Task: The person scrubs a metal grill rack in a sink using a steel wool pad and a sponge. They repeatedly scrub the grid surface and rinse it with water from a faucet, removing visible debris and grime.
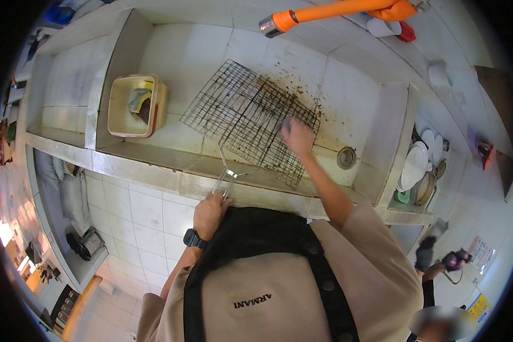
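A wire grill basket (pixel 248 107) with a blackened mesh lies tilted in the tiled sink (pixel 188 47), its handle end over the front ledge. My left hand (pixel 209 215) is closed around the looped wire handle (pixel 225 181). On the mesh's right part, my right hand (pixel 298 137) presses a dark grey scrubbing pad (pixel 285 127), partly hidden by the fingers. Brown and black residue (pixel 299 87) is scattered over the tiles beyond the grill's far edge.
A beige plastic tub (pixel 160 115) with sponges (pixel 141 100) stands at the sink's left. An orange hose with a metal nozzle (pixel 270 26) hangs above the far side. The drain (pixel 346 157) lies right, before shelved white plates (pixel 412 164). Another person (pixel 442 325) is at lower right.
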Demonstrator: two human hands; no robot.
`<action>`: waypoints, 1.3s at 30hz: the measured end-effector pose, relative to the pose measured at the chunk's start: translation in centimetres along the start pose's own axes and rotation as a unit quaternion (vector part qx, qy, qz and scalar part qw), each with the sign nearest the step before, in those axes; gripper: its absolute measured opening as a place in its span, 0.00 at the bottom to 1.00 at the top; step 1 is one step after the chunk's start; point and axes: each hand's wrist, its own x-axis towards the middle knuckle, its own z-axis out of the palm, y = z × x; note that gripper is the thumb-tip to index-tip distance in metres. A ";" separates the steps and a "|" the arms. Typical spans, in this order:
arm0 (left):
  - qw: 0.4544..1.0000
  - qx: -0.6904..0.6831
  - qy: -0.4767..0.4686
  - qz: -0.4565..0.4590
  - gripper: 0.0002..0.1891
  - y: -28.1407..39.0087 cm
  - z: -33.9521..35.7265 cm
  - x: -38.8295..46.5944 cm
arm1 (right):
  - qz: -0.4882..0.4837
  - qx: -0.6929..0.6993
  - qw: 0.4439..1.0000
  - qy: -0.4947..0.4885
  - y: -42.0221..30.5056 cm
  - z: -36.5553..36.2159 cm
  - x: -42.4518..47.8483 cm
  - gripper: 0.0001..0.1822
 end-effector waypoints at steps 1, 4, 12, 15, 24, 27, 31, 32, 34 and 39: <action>1.000 0.009 -0.010 -0.013 0.14 0.2 0.2 -0.2 | -0.039 0.024 0.999 0.016 -2.3 -1.2 -3.3 0.13; 1.000 0.003 -0.023 -0.016 0.14 0.0 0.1 -0.2 | -0.077 0.091 0.990 -0.071 -4.6 -4.1 -8.7 0.12; 1.000 0.012 -0.005 -0.008 0.13 0.8 -0.4 0.1 | 0.152 -0.103 0.982 0.051 9.3 0.5 3.2 0.18; 1.000 0.024 0.003 -0.011 0.13 0.8 -0.3 0.2 | 0.254 -0.086 0.962 -0.059 9.7 0.5 4.1 0.20; 0.998 0.031 -0.029 -0.037 0.12 0.4 0.7 0.1 | -0.033 0.053 0.993 -0.104 -1.4 -5.6 -11.7 0.15; 1.000 0.020 -0.008 -0.012 0.11 0.5 0.7 0.2 | 0.040 -0.013 0.998 -0.050 4.2 -1.9 -6.4 0.15; 0.999 0.017 -0.031 0.008 0.11 0.2 0.3 1.0 | 0.160 -0.080 0.983 0.047 8.9 1.7 0.4 0.14; 0.999 0.014 -0.029 0.008 0.11 0.3 0.2 1.2 | 0.139 -0.059 0.986 0.067 8.3 2.1 0.6 0.14; 1.000 0.000 -0.028 -0.010 0.11 0.7 0.7 0.7 | 0.080 -0.013 0.996 0.042 3.5 1.0 -0.5 0.15; 0.999 -0.016 -0.036 -0.014 0.12 0.2 1.2 0.2 | -0.047 0.062 0.997 -0.028 -3.8 -2.1 -7.8 0.16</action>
